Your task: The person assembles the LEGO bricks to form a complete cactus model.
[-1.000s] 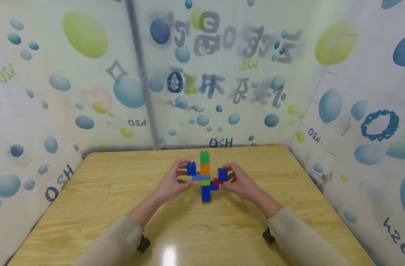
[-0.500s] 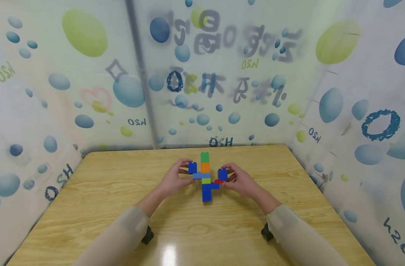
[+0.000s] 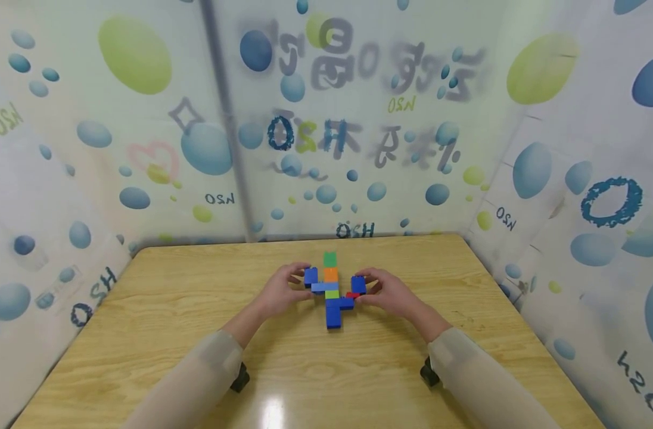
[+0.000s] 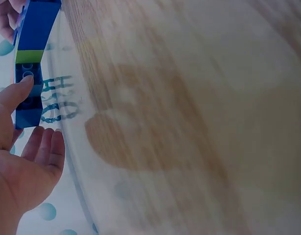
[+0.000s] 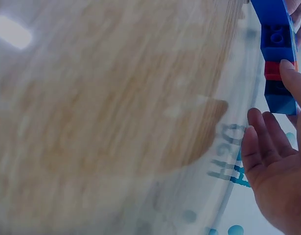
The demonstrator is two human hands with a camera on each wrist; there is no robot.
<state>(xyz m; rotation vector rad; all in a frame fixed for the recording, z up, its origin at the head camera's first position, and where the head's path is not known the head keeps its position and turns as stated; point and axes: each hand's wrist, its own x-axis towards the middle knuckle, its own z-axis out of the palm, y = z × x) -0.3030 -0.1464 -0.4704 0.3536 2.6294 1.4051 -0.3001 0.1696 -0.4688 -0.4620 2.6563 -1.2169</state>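
Observation:
A figure of joined toy building blocks (image 3: 330, 275) is between my hands, with green, orange, light blue, lime and dark blue blocks along its middle. Its left arm ends in a dark blue block (image 3: 311, 276); the right one has a red block and a dark blue block (image 3: 358, 285). My left hand (image 3: 280, 291) pinches the left arm, its thumb on the hollow underside in the left wrist view. With thumb and fingers, my right hand (image 3: 389, 292) grips the right arm, thumb by the red block (image 5: 272, 70) in the right wrist view.
The wooden table (image 3: 326, 375) spreads around the figure, its far edge just behind the green block. Patterned curtains (image 3: 316, 179) hang behind the table and along both sides.
The figure has tipped so its green top sits lower and its top studs no longer show. Both hands keep their hold; the left has shifted slightly right.

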